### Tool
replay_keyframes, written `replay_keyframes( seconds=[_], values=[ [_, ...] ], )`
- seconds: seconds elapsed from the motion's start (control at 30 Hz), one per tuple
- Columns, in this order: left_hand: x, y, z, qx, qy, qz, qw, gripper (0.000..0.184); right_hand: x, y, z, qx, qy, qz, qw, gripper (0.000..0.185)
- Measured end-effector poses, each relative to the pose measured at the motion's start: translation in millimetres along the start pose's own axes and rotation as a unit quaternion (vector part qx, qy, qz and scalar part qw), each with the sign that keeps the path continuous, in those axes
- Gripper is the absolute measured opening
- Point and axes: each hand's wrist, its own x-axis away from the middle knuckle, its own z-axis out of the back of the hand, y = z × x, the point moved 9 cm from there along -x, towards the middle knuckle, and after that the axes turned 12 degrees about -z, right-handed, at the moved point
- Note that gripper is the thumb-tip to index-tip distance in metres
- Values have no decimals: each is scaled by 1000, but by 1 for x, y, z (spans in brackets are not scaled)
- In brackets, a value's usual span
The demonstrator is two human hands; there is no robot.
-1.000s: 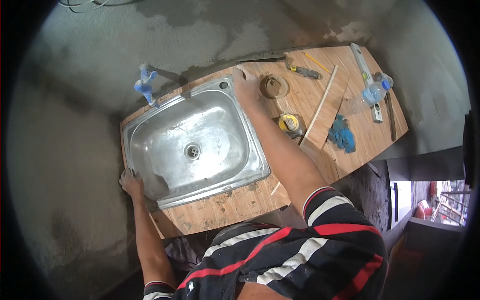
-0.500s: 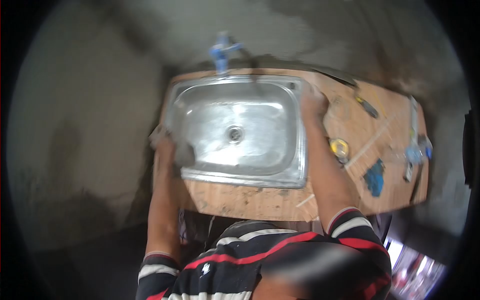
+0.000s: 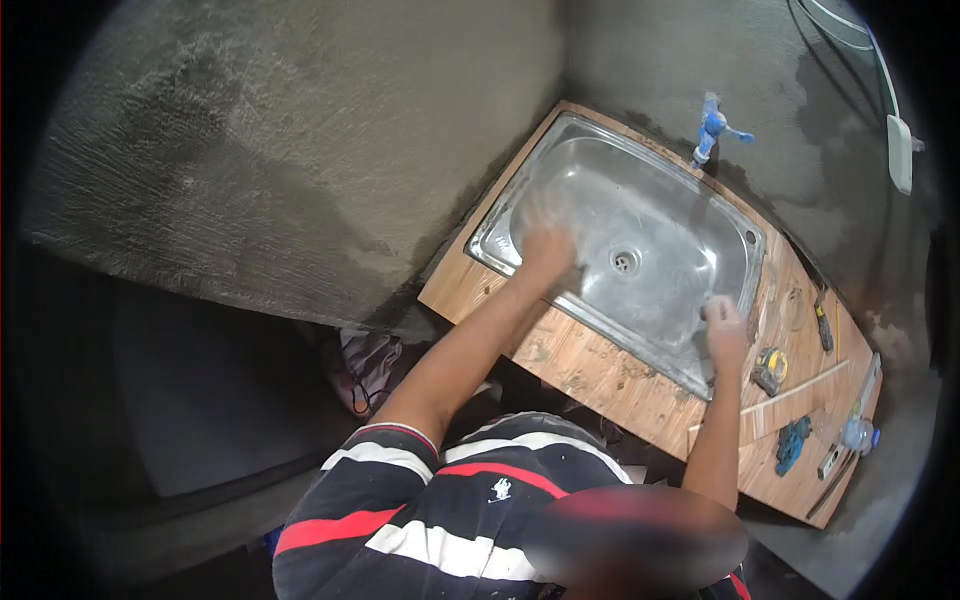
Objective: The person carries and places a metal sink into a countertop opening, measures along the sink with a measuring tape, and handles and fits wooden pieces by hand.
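Note:
A stainless steel sink (image 3: 655, 205) sits in a wooden countertop (image 3: 575, 350), with its round drain (image 3: 625, 262) near the middle of the basin. My left hand (image 3: 550, 240) is over the left part of the basin, its fingers smeared by motion. Above the sink's right front side is my right hand (image 3: 722, 318), its fingers curled in with nothing visible in them. Whether it touches the rim I cannot tell.
A blue tap (image 3: 711, 130) juts from the wall behind the sink. On the counter's right lie a tape measure (image 3: 770, 370), a yellow-black handled tool (image 3: 824, 328), a blue cloth (image 3: 793, 445), a wooden strip (image 3: 800, 392), a clear bottle (image 3: 858, 435) and a spirit level (image 3: 830, 460).
My left hand has left the sink's left edge and moved in over the basin. My right hand has come down from the right back corner and curled. The view has turned and shifted.

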Motion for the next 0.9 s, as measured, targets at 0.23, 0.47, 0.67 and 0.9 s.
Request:
replay_keyframes(
  seconds=[0.23,0.47,0.67,0.9],
  values=[
    [87,41,53,146,-116,-188,964,60,101,-7,-67,255,41,70,964,34],
    [88,11,75,219,-108,-291,925,47,101,0,-85,356,39,41,933,54],
    [93,13,59,131,-155,-286,936,52,93,-13,-73,97,91,96,986,29],
    [93,14,55,146,-218,-285,922,52,95,-30,-112,-459,133,-98,873,25]
  ],
)
